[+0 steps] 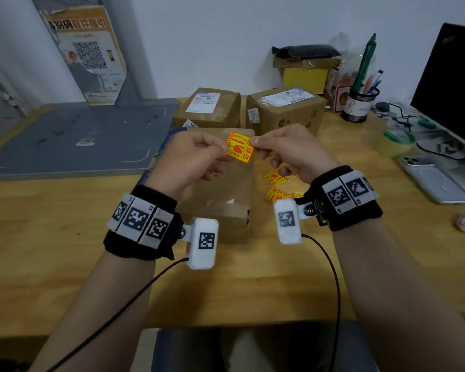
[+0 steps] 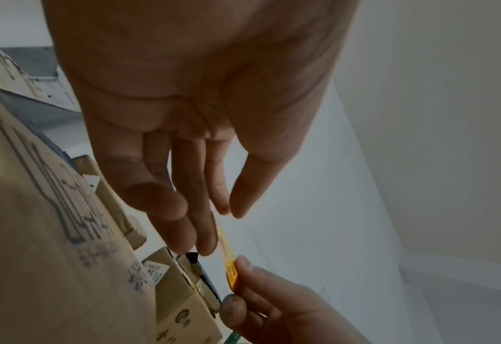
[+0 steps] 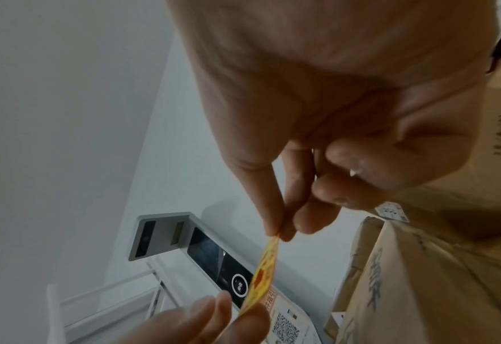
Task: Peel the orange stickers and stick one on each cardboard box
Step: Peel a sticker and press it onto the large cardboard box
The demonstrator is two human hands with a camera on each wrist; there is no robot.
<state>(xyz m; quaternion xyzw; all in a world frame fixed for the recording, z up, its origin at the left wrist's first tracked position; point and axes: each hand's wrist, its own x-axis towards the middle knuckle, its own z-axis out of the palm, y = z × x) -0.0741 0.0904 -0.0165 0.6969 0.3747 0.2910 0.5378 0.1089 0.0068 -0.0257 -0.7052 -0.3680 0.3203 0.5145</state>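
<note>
An orange sticker (image 1: 240, 146) with red print is held in the air over the near cardboard box (image 1: 220, 194). My left hand (image 1: 225, 151) pinches its left edge and my right hand (image 1: 254, 142) pinches its top right corner. The wrist views show the sticker edge-on (image 2: 231, 272) (image 3: 262, 274), stretched between my left hand (image 2: 228, 210) and my right hand (image 3: 277, 234). Two more cardboard boxes stand behind, one at the left (image 1: 210, 107) and one at the right (image 1: 285, 111), both with white shipping labels. Loose orange stickers (image 1: 275, 187) lie on the table under my right hand.
A grey mat (image 1: 73, 138) covers the table's left side. To the right are a monitor (image 1: 451, 81), a phone (image 1: 435, 178), a tape roll (image 1: 396, 142) and a mesh pen cup (image 1: 360, 103). A yellow box stack (image 1: 305, 73) stands against the wall.
</note>
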